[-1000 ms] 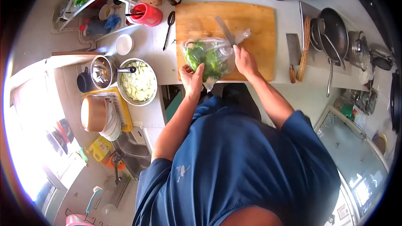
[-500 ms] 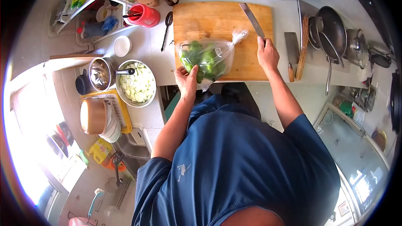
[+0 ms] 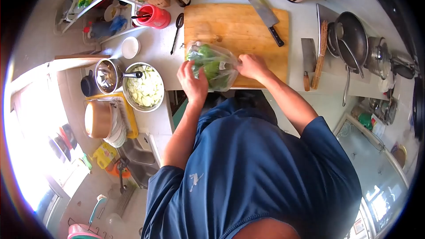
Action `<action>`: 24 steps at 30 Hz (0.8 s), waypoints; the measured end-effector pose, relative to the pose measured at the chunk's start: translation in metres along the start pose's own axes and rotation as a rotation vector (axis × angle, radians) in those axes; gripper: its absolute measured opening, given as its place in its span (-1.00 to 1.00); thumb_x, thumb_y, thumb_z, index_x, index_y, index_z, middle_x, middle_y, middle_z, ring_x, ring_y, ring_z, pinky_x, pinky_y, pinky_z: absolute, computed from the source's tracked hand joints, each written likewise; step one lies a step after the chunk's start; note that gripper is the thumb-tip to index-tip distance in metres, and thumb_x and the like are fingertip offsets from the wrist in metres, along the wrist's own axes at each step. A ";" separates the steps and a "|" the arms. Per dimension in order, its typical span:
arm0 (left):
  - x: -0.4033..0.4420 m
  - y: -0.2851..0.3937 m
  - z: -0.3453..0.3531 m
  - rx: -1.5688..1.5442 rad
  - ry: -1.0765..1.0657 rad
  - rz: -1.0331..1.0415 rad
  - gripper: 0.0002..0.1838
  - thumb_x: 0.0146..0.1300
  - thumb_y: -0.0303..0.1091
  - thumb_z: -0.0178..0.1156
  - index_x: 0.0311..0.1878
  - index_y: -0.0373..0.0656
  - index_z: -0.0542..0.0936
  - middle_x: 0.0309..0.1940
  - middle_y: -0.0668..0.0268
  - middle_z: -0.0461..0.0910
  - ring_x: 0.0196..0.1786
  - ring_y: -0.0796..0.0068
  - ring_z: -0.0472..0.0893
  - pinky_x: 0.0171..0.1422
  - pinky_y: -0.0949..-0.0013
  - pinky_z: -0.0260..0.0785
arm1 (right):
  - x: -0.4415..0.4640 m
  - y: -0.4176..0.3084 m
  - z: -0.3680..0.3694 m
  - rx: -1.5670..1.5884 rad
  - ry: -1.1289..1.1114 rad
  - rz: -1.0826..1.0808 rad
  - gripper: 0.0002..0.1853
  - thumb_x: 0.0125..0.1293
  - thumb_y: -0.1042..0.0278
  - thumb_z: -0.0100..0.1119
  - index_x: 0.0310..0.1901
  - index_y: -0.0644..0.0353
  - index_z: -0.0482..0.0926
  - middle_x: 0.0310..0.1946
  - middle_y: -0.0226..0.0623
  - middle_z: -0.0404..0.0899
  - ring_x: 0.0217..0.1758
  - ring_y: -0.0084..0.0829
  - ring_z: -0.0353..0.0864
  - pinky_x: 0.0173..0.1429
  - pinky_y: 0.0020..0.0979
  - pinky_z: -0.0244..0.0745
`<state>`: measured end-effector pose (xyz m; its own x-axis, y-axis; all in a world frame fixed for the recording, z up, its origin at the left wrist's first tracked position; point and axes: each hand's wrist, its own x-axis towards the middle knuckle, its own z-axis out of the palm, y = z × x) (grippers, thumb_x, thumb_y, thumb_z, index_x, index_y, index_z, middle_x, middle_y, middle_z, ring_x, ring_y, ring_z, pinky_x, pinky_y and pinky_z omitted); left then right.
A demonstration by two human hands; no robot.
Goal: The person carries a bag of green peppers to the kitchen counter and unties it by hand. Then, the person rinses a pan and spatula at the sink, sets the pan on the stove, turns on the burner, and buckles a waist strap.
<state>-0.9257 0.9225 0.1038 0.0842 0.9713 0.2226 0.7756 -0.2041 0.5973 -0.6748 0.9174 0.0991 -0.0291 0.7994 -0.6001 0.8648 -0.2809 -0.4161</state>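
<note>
On the near left part of the cutting board (image 3: pixel 234 25), a clear plastic bag (image 3: pixel 226 55) of green vegetables (image 3: pixel 211 68) lies between the person's two hands, its lower side reaching the board's near edge.

The left hand (image 3: pixel 193 83) is at the bag's lower left, thumb and fingers apart against the film; whether they grip it cannot be told. Its position appears intended to steady the contents. The right hand (image 3: pixel 253 66) has its fingers curled together, apparently pinching the film at the bag's right end; the fingertips are partly hidden. This hold seems chosen to control the loose plastic without squeezing the vegetables.

A knife (image 3: pixel 264 13) lies across the board's far right part, blade extending past the far edge, handle toward the lower right. It is apart from both hands, which presumably leaves them free for the bag. A cleaver (image 3: pixel 308 52) lies on the counter to the right, off the board, likely to keep the surface usable.

As to condition, the film is thin, creased and glossy, with pale glare. The contents show bright to deep green, rounded and bulky, seemingly whole. Their exact kind and number cannot be determined through the plastic.
</note>
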 end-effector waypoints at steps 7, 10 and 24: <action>0.025 0.043 0.009 -0.120 -0.245 0.283 -0.53 0.18 -0.48 0.31 0.21 -0.21 0.59 0.21 0.10 0.62 0.21 -0.04 0.56 0.33 -0.02 0.39 | -0.002 0.016 0.006 0.466 0.219 -0.075 -0.72 0.34 0.15 0.31 -0.13 0.19 0.78 -0.24 -0.05 0.77 -0.13 -0.09 0.79 -0.04 -0.16 0.63; 0.038 0.051 0.022 -0.151 -0.315 0.271 -0.49 0.18 -0.42 0.33 0.24 -0.19 0.59 0.25 0.13 0.61 0.19 0.00 0.58 0.27 0.00 0.43 | -0.016 0.011 -0.011 0.544 0.277 -0.154 -0.75 0.34 0.23 0.32 -0.13 0.24 0.77 -0.23 -0.04 0.77 -0.15 -0.10 0.79 -0.06 -0.20 0.62; 0.072 0.039 0.040 -0.101 -0.455 0.422 -0.83 0.17 -0.32 0.35 -0.17 -0.08 0.75 -0.23 0.21 0.72 -0.05 0.05 0.65 0.10 0.02 0.45 | -0.023 -0.039 -0.031 -0.188 0.361 -0.106 -0.76 0.32 0.21 0.19 -0.33 0.17 0.75 -0.29 0.04 0.76 -0.11 -0.02 0.79 0.01 -0.02 0.61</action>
<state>-0.8645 0.9892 0.1121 0.6451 0.7550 0.1179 0.5564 -0.5698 0.6047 -0.6927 0.9265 0.1499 0.0259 0.9629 -0.2685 0.9440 -0.1120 -0.3104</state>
